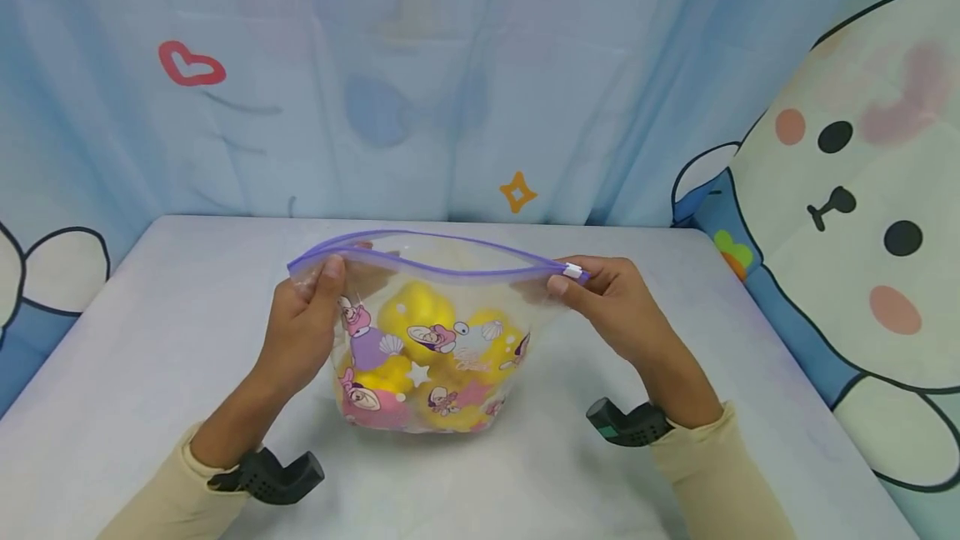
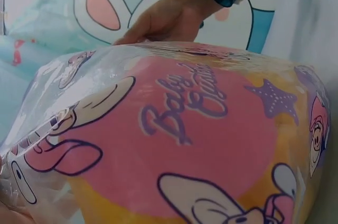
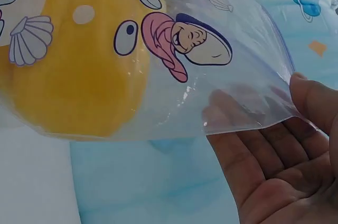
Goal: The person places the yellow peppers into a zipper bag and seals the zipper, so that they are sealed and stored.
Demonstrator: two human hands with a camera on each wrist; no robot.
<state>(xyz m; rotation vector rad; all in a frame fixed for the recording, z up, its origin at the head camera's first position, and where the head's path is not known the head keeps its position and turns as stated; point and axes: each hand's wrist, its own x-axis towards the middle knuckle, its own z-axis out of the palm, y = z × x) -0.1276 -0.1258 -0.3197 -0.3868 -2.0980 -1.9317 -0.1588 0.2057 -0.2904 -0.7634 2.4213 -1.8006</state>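
A clear zip bag (image 1: 450, 419) printed with pink and purple cartoon shells stands upright at the middle of the table. Its purple-edged mouth gapes, and a white slider (image 1: 572, 271) sits at the right end. Rounded yellow objects (image 1: 417, 311) fill the inside; their kind is hidden by the print. My left hand (image 1: 303, 332) pinches the bag's upper left corner, thumb in front. With thumb and fingers my right hand (image 1: 626, 307) grips the upper right corner beside the slider. In the right wrist view that hand's fingers (image 3: 280, 145) show partly through the clear plastic.
The bag stands on a white-covered table (image 1: 187, 315). Behind the table hangs a light blue curtain (image 1: 315, 123) with hearts and cartoon figures. A large cartoon face (image 1: 847, 215) is printed on the cloth at the right. Each wrist wears a dark device (image 1: 277, 477).
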